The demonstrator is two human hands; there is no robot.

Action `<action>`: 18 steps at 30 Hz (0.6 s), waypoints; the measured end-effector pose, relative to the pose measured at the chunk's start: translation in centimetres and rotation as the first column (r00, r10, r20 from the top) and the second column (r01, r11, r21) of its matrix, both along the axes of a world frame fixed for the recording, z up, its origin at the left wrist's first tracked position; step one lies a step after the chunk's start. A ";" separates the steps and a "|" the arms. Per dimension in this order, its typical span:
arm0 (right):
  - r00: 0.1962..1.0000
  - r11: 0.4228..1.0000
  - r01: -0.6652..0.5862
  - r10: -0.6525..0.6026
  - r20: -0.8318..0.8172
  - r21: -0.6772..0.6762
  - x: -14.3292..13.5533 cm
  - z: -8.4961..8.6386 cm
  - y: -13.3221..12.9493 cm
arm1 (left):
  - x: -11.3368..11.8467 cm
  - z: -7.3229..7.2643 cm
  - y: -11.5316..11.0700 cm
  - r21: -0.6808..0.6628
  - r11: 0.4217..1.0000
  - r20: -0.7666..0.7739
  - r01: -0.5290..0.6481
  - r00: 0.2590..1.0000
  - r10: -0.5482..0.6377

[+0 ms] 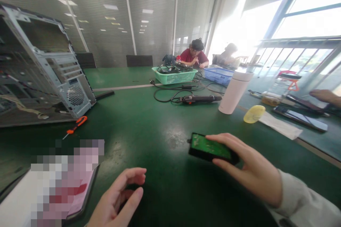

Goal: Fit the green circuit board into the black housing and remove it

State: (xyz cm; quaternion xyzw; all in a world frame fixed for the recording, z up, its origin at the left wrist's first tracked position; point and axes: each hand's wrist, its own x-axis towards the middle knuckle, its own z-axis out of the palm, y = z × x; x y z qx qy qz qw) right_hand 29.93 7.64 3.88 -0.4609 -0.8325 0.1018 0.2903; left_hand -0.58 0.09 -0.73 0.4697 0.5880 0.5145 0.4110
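My right hand [247, 165] pinches the circuit board [206, 145] (left hand [118, 198] empty, half-curled); a slack grip could drop it.

Dark chairs [139, 61] stand between the green table [149, 113] and grey glass partitions [151, 25]. Daylight floods the windows [317, 13] at right.
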 end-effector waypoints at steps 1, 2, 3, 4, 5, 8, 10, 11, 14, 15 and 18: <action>0.995 0.995 -0.102 0.102 0.005 0.002 -2.0 0.6 -0.5 | 0.0 0.0 0.0 0.009 1.000 0.008 0.026 1.000 -0.026; 0.979 0.979 -0.202 0.202 0.012 0.004 -3.8 1.1 -0.9 | 0.0 0.0 0.0 0.025 0.999 0.020 0.042 0.999 -0.042; 0.956 0.957 -0.292 0.291 0.018 0.010 -5.3 1.6 -1.1 | 0.1 0.0 0.0 0.046 0.998 0.037 0.041 0.998 -0.042; 0.931 0.930 -0.366 0.365 0.024 0.021 -6.5 2.0 -1.2 | 0.2 0.1 0.0 0.070 0.997 0.058 0.029 0.998 -0.033; 0.906 0.906 -0.422 0.421 0.029 0.035 -7.5 2.2 -1.1 | 0.3 0.1 -0.1 0.084 0.996 0.082 0.013 0.996 -0.020; 0.868 0.865 -0.495 0.496 0.008 0.075 -9.3 1.8 -0.5 | 0.5 -0.1 0.0 0.061 0.998 0.172 0.004 0.985 -0.014; 0.864 0.867 -0.493 0.498 -0.071 0.076 -9.9 0.9 -0.2 | 0.4 -0.1 0.2 0.034 0.999 0.218 -0.002 0.976 -0.006; 0.863 0.872 -0.486 0.490 -0.123 0.062 -10.0 0.3 -0.1 | 0.4 -0.1 0.2 0.026 1.000 0.228 -0.017 0.974 0.011; 0.874 0.896 -0.438 0.405 -0.268 -0.077 -10.4 -0.9 -0.6 | 0.5 0.4 0.2 -0.007 1.000 0.217 -0.030 0.976 0.031; 0.881 0.895 -0.415 0.352 -0.317 -0.161 -10.6 -1.1 -0.9 | 0.6 0.6 0.2 -0.014 1.000 0.217 -0.028 0.976 0.031; 0.842 0.759 -0.429 0.139 -0.522 -0.490 -11.3 -1.1 -1.5 | 0.6 0.9 0.1 -0.041 0.998 0.232 -0.050 0.971 0.058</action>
